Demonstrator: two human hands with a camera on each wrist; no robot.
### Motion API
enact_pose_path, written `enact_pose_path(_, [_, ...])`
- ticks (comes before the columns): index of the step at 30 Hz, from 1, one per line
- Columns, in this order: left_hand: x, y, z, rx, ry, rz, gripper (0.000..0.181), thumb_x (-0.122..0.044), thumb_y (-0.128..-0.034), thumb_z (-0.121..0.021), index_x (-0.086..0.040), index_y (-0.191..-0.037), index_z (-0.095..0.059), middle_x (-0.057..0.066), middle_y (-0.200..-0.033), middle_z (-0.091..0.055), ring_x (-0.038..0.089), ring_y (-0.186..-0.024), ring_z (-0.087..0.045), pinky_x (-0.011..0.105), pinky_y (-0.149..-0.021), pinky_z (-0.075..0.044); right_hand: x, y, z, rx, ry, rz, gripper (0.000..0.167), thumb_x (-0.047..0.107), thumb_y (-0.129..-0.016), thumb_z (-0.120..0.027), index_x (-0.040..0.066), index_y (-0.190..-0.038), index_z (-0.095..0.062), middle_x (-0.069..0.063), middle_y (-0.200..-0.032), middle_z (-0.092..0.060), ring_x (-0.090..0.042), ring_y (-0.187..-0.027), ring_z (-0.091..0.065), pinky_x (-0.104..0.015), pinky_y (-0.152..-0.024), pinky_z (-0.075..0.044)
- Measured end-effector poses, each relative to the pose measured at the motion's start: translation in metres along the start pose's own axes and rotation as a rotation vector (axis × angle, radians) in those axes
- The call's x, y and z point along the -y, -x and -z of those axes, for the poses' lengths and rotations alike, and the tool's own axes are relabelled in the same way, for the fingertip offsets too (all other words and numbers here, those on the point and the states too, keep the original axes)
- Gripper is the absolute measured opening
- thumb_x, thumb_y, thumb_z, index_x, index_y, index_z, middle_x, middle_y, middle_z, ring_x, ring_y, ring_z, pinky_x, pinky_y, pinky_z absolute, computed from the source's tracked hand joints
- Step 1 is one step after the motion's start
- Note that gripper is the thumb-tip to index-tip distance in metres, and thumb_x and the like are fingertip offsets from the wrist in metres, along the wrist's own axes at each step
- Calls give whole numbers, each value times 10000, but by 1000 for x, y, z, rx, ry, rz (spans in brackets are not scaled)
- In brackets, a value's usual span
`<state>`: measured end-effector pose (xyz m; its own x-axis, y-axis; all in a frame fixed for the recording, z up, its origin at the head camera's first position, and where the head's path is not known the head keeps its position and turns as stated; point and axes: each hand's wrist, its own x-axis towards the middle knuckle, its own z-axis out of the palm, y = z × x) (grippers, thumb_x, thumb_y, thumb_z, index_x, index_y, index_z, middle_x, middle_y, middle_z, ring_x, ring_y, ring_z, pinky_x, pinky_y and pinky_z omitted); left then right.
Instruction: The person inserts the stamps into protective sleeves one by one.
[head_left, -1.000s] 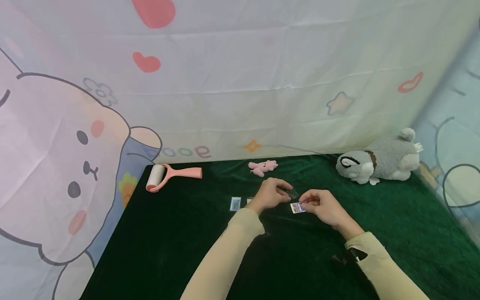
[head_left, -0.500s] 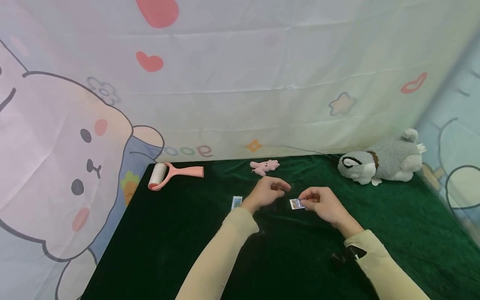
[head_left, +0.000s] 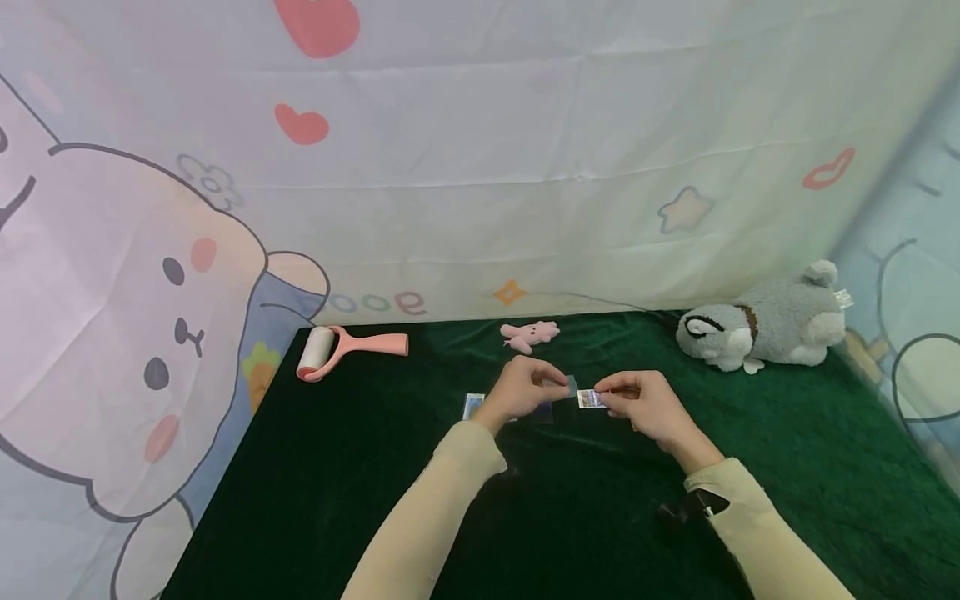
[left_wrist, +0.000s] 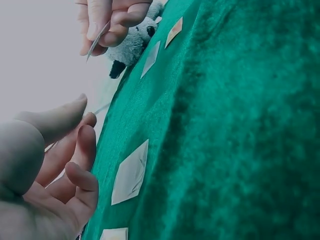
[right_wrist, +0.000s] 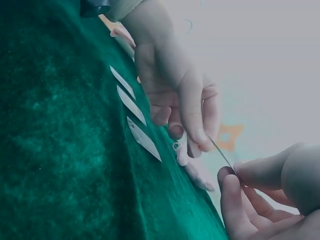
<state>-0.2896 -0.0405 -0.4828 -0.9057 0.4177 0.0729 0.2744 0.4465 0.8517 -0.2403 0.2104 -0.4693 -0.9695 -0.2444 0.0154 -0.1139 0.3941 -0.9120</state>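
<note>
Between its thumb and fingers my left hand (head_left: 523, 388) pinches a small clear plastic sleeve (head_left: 572, 386), seen nearly edge-on in the left wrist view. Just to the right, my right hand (head_left: 647, 407) pinches a small printed card (head_left: 589, 399) by its right end. The card and sleeve are held up close to each other; whether they touch I cannot tell. In the right wrist view the card (right_wrist: 223, 155) shows only as a thin edge. Below the left hand, a flat sleeve (left_wrist: 131, 175) lies on the green cloth (left_wrist: 240, 140).
A blue-toned card (head_left: 473, 406) lies left of the hands. Another sleeve (left_wrist: 150, 60) and an orange card (left_wrist: 174, 33) lie toward the right. Behind are a pink plush (head_left: 530, 336), a lint roller (head_left: 352, 346) and a grey plush (head_left: 765, 325).
My left hand has shifted slightly left, and the clear sleeve in its fingers shows more plainly now. My right hand has risen a little with the card.
</note>
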Motion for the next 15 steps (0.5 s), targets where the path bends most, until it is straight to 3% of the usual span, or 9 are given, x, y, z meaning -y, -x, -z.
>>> enact_pose_path(4, [0,3,4,-8,36,-2,148,-210,-936,-825,-143,-1066,-799,-50,-1034,-765,132,-902,-680,328,-842,-566,3,-2,-1,-9,-5,15,190,108,-1029,-682,3,-1180,-730,-196,-1119,-723,-310,-876,-677,-301,-577,-538])
enact_pose_path(9, [1,7,7,-17,119,36,377,-177,-938,-820,-67,-1278,-702,-15,-965,-791,132,-889,-747,393,-912,-593,5,-3,-3,-16,1,33,147,109,-1026,-689,25,-1129,-750,-191,-1084,-728,-361,-861,-668,-286,-464,-443])
enact_pose_path(12, [2,8,8,-14,134,55,382,-179,-938,-820,-65,-1283,-703,-2,-947,-795,137,-876,-759,393,-912,-601,6,-4,-4,-13,-10,40,133,95,-1019,-695,20,-1111,-754,-186,-1085,-725,-350,-858,-671,-271,-517,-498])
enact_pose_path(15, [2,8,9,2,127,43,250,-184,-953,-804,-75,-1174,-760,7,-951,-800,143,-844,-763,355,-866,-614,6,-5,-5,-10,-26,54,124,74,-1013,-698,3,-1099,-753,-193,-1112,-721,-339,-884,-679,-276,-635,-572])
